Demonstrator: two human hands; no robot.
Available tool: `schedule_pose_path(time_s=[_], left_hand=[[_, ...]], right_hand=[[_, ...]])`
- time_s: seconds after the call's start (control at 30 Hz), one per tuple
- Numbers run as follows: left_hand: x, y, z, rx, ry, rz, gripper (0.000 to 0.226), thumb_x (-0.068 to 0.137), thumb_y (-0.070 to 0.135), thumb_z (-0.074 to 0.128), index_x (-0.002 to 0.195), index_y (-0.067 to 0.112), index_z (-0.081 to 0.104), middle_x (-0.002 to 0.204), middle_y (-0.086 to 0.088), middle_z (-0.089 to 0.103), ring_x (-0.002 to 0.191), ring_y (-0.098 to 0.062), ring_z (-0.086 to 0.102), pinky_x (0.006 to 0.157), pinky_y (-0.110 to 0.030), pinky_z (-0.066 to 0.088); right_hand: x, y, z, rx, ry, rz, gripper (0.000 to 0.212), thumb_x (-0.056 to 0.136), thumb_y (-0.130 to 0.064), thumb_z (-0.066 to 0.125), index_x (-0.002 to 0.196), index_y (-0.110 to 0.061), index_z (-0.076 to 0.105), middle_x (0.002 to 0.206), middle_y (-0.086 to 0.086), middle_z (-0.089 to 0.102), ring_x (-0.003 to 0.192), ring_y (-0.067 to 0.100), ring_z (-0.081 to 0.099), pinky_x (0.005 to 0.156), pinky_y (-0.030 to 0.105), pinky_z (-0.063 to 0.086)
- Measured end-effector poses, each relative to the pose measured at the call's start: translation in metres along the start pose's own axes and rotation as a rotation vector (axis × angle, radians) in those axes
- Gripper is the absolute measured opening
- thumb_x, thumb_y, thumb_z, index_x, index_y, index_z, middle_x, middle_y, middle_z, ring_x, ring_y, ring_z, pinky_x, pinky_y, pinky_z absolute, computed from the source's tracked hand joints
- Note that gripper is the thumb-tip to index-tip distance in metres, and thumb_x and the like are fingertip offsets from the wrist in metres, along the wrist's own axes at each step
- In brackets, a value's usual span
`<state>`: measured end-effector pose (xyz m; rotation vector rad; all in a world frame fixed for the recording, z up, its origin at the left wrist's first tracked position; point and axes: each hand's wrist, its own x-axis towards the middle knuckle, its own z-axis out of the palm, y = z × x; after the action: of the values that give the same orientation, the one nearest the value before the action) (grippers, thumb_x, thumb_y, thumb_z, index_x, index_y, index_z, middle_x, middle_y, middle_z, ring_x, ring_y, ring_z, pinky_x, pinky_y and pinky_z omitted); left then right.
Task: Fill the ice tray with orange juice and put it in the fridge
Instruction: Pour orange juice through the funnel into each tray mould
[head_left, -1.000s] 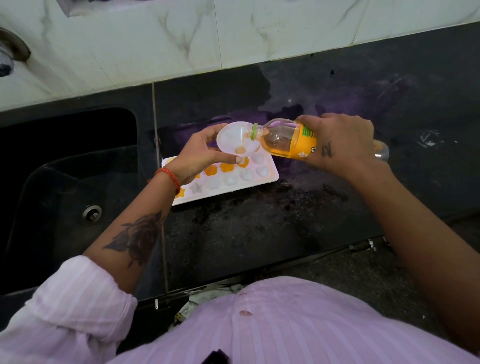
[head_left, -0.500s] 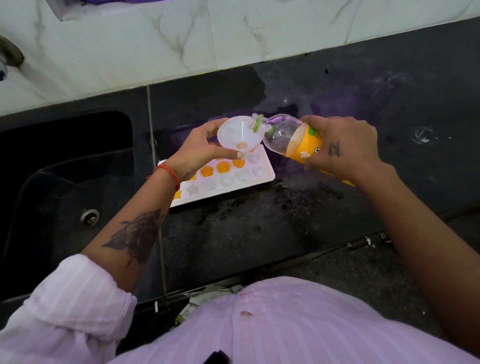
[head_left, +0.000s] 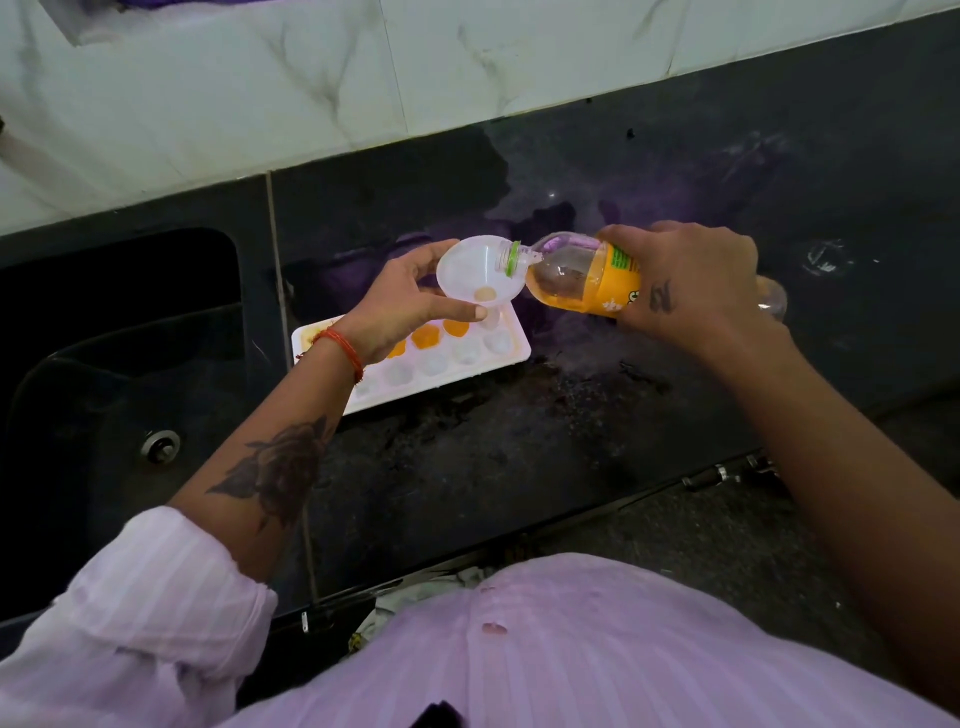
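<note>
The white ice tray (head_left: 415, 358) lies flat on my dark desk (head_left: 519, 457), just right of the black sink (head_left: 119, 364). Several cavities in its far row hold orange juice; the near-row cavities look unfilled. My wrist hides the tray's left part.

My left hand (head_left: 410, 306) is closed on a translucent white funnel (head_left: 478, 275), thumb on the near side of the bowl and fingers behind it. The funnel stands over the far right end of the tray, its spout pointing down at a cavity there. I cannot tell whether the spout touches the tray.

My right hand (head_left: 691, 286) grips an orange-labelled juice bottle (head_left: 582, 280) around its body. The bottle is tipped nearly level, its green-ringed neck resting over the funnel's rim. Juice sits low in the bottle's lower side.

A red thread band (head_left: 343, 348) circles my left wrist. White marbled wall tiles (head_left: 311, 93) run behind the desk.
</note>
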<state>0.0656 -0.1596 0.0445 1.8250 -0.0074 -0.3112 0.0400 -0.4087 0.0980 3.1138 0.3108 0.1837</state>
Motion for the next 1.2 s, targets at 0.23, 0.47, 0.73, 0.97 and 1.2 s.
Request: schedule_pose_path(time_s=[0.23, 0.47, 0.73, 0.97, 1.2], left_hand=[[0.0007, 0.0017, 0.0032, 0.010, -0.005, -0.014, 0.066, 0.070, 0.005, 0.079, 0.127, 0.022, 0.052, 0.126, -0.001, 0.059, 0.113, -0.019, 0.057, 0.078, -0.019, 0.054], [-0.0018, 0.0041, 0.0049, 0.005, -0.010, -0.006, 0.061, 0.070, 0.003, 0.078, 0.122, 0.025, 0.052, 0.120, 0.003, 0.059, 0.104, -0.011, 0.058, 0.065, -0.010, 0.051], [-0.0015, 0.0039, 0.0033, 0.028, -0.012, -0.006, 0.065, 0.070, 0.006, 0.079, 0.125, 0.024, 0.051, 0.122, 0.003, 0.058, 0.105, -0.012, 0.058, 0.065, -0.010, 0.051], [-0.0001, 0.0039, 0.0018, 0.051, -0.008, -0.003, 0.067, 0.070, 0.007, 0.079, 0.129, 0.023, 0.051, 0.126, 0.001, 0.058, 0.114, -0.017, 0.056, 0.073, -0.015, 0.050], [0.0005, 0.0060, 0.0020, 0.065, 0.012, 0.006, 0.068, 0.070, 0.008, 0.079, 0.130, 0.022, 0.050, 0.125, 0.002, 0.057, 0.115, -0.017, 0.054, 0.074, -0.014, 0.050]], right_hand=[[-0.0007, 0.0002, -0.0028, -0.061, 0.009, -0.009, 0.064, 0.077, -0.042, 0.072, 0.133, -0.032, 0.044, 0.107, 0.009, 0.061, 0.095, 0.034, 0.059, 0.069, 0.035, 0.030], [-0.0013, 0.0012, -0.0040, -0.071, 0.006, -0.014, 0.063, 0.077, -0.040, 0.072, 0.133, -0.030, 0.045, 0.108, 0.010, 0.060, 0.096, 0.035, 0.059, 0.069, 0.036, 0.031], [-0.0024, 0.0002, -0.0057, -0.085, 0.012, -0.015, 0.063, 0.077, -0.039, 0.073, 0.133, -0.029, 0.046, 0.107, 0.011, 0.061, 0.096, 0.035, 0.060, 0.070, 0.036, 0.032], [-0.0016, -0.0002, -0.0059, -0.073, 0.008, -0.006, 0.063, 0.076, -0.040, 0.073, 0.131, -0.029, 0.047, 0.105, 0.010, 0.061, 0.094, 0.034, 0.060, 0.069, 0.036, 0.031], [-0.0009, -0.0003, -0.0053, 0.039, -0.041, 0.030, 0.065, 0.074, -0.039, 0.073, 0.132, -0.033, 0.046, 0.106, 0.008, 0.062, 0.097, 0.033, 0.059, 0.070, 0.035, 0.034]])
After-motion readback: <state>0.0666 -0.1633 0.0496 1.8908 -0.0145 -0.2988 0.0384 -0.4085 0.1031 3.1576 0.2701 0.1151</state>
